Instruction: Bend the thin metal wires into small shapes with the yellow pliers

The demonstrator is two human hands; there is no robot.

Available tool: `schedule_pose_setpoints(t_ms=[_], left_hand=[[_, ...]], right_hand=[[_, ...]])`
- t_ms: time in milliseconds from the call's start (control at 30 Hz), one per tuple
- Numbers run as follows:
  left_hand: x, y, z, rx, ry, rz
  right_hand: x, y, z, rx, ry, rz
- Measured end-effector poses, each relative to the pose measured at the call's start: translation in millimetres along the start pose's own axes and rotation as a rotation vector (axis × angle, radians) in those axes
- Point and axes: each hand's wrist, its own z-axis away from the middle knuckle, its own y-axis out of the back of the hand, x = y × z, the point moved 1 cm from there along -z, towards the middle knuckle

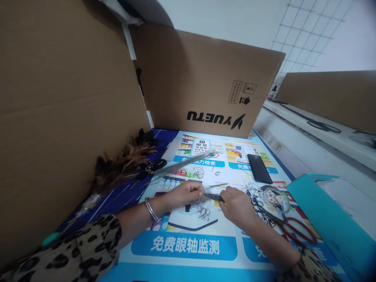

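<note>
My right hand (237,204) is closed around the pliers (215,197), whose dark jaws point left and whose handle shows some yellow. The tip of the jaws reaches the fingertips of my left hand (190,192), which is closed in a pinch. What lies between those fingers is too small to make out. Just below the pliers, a loose tangle of thin wire (203,212) rests on the printed table cover (188,244). Beyond my left hand lies a bundle of straight thin metal wires (185,162).
Red-handled scissors (299,230), a round dish (276,199) and dark small loops (255,196) lie to the right. Behind them is a black phone (259,168). Brown feathers (117,168) lie left. Cardboard panels (205,78) stand behind and left; a teal box (329,219) is far right.
</note>
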Motion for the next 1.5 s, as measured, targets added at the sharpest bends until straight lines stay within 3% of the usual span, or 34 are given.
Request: schedule_pose_setpoints(t_ms=[300, 667, 1000, 1500], left_hand=[[-2.1, 1.4, -0.5, -0.035, 0.016, -0.010], [3.7, 1.2, 1.4, -0.033, -0.017, -0.107], [-1.0, 3.5, 1.0, -0.107, 0.029, -0.069], [-1.1, 4.3, 1.3, -0.097, 0.010, -0.107]], right_hand=[[3.3, -5.3, -2.2, 0.051, 0.018, -0.075], [5.9, -7.0, -2.4, 0.103, 0.077, 0.002], [4.3, -7.5, -1.0, 0.088, 0.097, 0.014], [2.7, -6.4, 0.7, 0.060, 0.074, 0.046]])
